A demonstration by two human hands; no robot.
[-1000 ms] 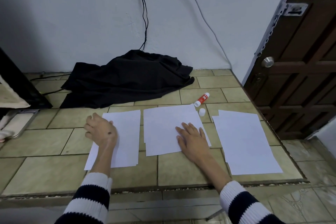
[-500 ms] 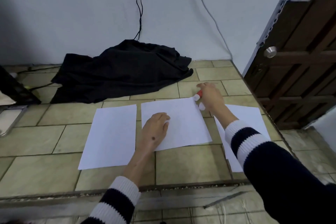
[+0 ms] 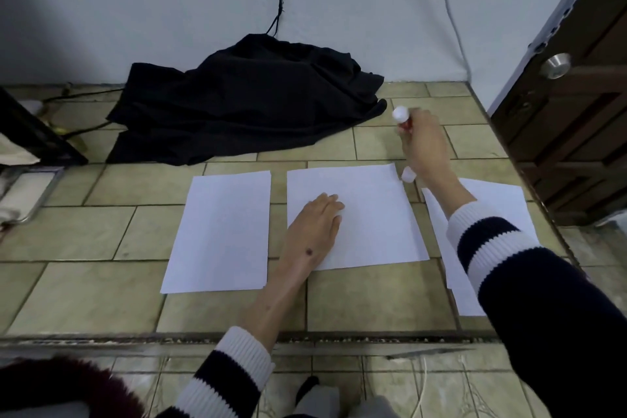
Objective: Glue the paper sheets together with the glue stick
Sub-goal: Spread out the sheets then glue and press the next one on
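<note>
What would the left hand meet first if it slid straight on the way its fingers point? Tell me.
The left hand lies flat on the middle sheet, fingers pointing up-right. Going on, it crosses bare paper, then probably meets the white cap at the sheet's far right corner; the exact line is uncertain.

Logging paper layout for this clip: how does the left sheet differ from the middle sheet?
The left sheet lies untouched, while the middle sheet is pressed flat by the left hand. The left sheet looks narrower and reaches nearer the counter's front edge; the middle sheet looks wider and ends farther back. The white cap sits by the middle sheet's far right corner, nothing by the left sheet. Both are plain white, flat.
</note>
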